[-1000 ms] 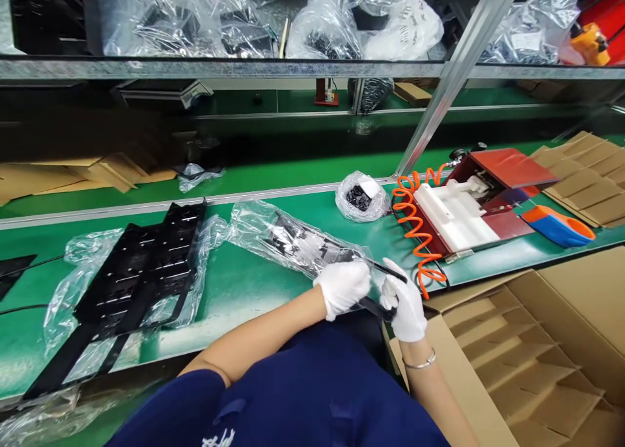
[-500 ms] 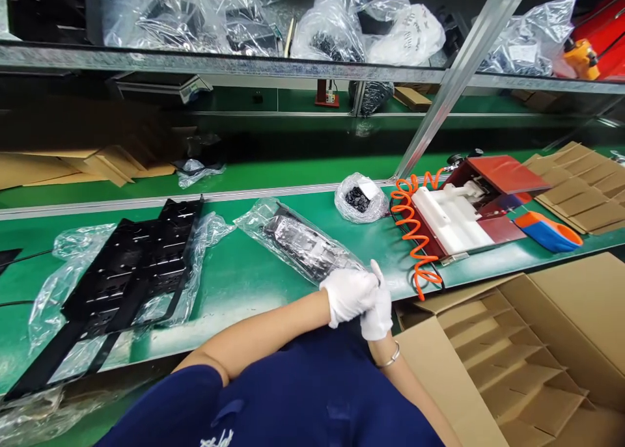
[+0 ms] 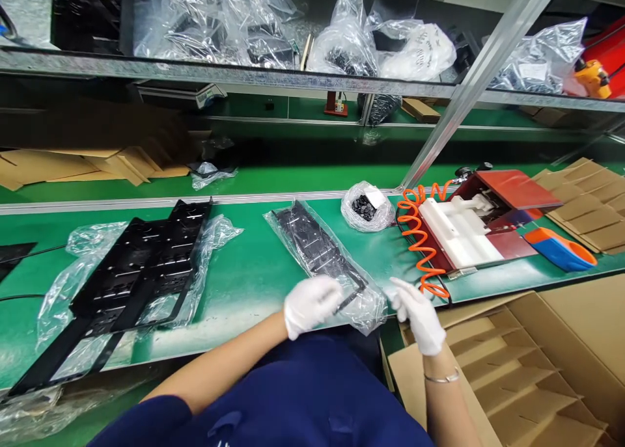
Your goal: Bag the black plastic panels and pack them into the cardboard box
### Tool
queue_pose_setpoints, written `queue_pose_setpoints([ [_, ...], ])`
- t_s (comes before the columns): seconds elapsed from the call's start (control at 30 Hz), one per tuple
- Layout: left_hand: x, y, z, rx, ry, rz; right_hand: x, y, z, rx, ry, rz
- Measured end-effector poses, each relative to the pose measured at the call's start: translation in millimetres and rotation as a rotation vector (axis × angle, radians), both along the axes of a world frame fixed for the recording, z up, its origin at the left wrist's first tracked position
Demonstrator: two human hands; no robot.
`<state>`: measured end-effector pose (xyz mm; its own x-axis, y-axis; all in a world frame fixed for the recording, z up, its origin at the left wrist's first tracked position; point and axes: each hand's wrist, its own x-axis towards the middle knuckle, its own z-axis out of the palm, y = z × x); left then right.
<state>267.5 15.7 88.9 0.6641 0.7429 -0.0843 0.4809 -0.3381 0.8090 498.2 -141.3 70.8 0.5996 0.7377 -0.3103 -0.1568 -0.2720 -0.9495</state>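
Observation:
A clear plastic bag [image 3: 368, 307] lies slantwise on the green bench, with a long black plate-like part [image 3: 312, 242] inside. My left hand [image 3: 312, 306], in a white glove, is at the bag's lower left edge with its fingers loosely bent and no grip visible; whether it touches the plastic I cannot tell. Just right of the bag's near end, my gloved right hand [image 3: 418, 313] is held apart from it, forefinger stretched out and the other fingers partly curled. Nothing shows in it. Further left, several black plates [image 3: 141, 258] lie stacked on crumpled clear plastic.
A round bag of small black parts [image 3: 367, 206] lies behind. To the right are a red and white fixture [image 3: 463, 232], a coiled orange hose [image 3: 415, 232] and a blue-orange holder [image 3: 560, 248]. Below stands a cardboard box with dividers [image 3: 517, 369]. A shelf rail [image 3: 244, 73] crosses overhead.
My hands were together at the near end of the bag. They have separated, left hand leftward and right hand rightward, and the bag now lies flatter and turned more toward me.

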Motion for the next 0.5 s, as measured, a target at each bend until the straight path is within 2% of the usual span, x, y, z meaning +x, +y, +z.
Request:
queue_pose_setpoints([
  [0.03, -9, 20, -1.2, -0.009, -0.055, 0.110, 8, -2, 3.6, 0.026, -0.065, -0.052],
  [0.07, -15, 40, -3.4, -0.041, -0.134, 0.285, 13, -1, 7.1, 0.050, -0.111, -0.089],
  [0.1, -17, 58, -6.4, -0.162, -0.305, 0.552, 16, 5, 9.9, 0.057, -0.130, -0.097],
  [0.13, -16, 75, -10.1, -0.218, -0.369, 0.682, 15, 14, 12.0, 0.039, -0.122, -0.065],
  [0.2, -11, 100, -18.5, -0.347, -0.450, 0.804, 8, 40, 12.9, -0.033, -0.056, 0.083],
  [0.3, -2, 117, -28.6, -0.496, -0.509, 0.778, -10, 79, 7.3, -0.092, 0.023, 0.296],
  [0.37, -1, 120, -32.2, -0.572, -0.564, 0.747, -21, 93, 0.8, -0.083, 0.047, 0.393],
  [0.5, -4, 119, -35.2, -0.668, -0.652, 0.666, -34, 91, -15.3, 0.026, 0.042, 0.543],
])
